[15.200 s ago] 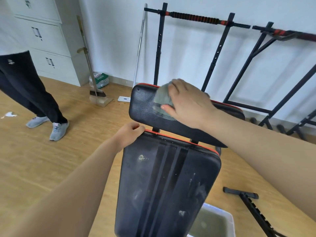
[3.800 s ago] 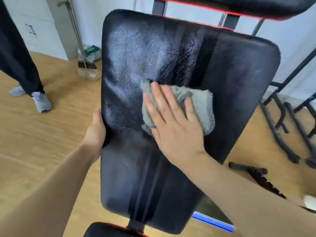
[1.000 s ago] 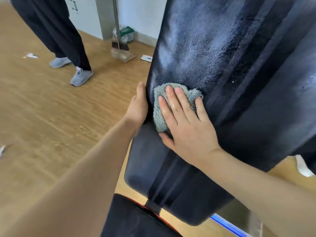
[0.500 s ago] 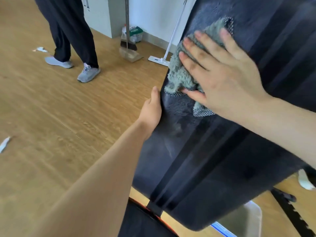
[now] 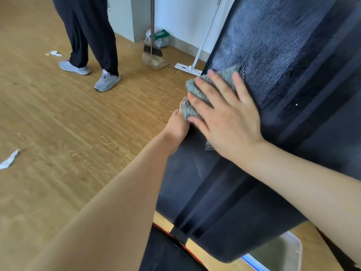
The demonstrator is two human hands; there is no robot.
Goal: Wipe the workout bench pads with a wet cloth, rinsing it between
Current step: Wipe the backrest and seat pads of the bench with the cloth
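Against the left edge of the tilted black pad (image 5: 273, 55), the right hand (image 5: 224, 122) lies flat on a grey cloth (image 5: 191, 87). Its fingers are straight and spread, pressing the cloth onto the vinyl. The cloth is bunched under the palm; part of it bulges out past the fingertips and over the pad's edge, and a mesh-like corner peeks out below the heel of the hand. Just beside it, the left hand (image 5: 177, 128) grasps the same edge from the outside. Its thumb lies up along the side and touches the cloth, and its other fingers are hidden behind the pad. Above the cloth the pad has a pale, streaky sheen; darker stripes run down its length to a black strap (image 5: 178, 234) at the lower end. Below that sits a second pad (image 5: 162, 255) with a red trim line. Under the big pad's lower right corner a white tub (image 5: 297, 249) stands on the floor, with murky water in it. The wooden floor (image 5: 58, 124) fills the left side, and two scraps of paper (image 5: 8, 160) lie well apart on it. Another person (image 5: 93, 26) in dark trousers and grey shoes stands at the top left. Near the white wall a broom (image 5: 153, 49) rests in its dustpan with a bag (image 5: 160, 37) behind it. A flat white mop (image 5: 188, 68) leans just beside the pad.
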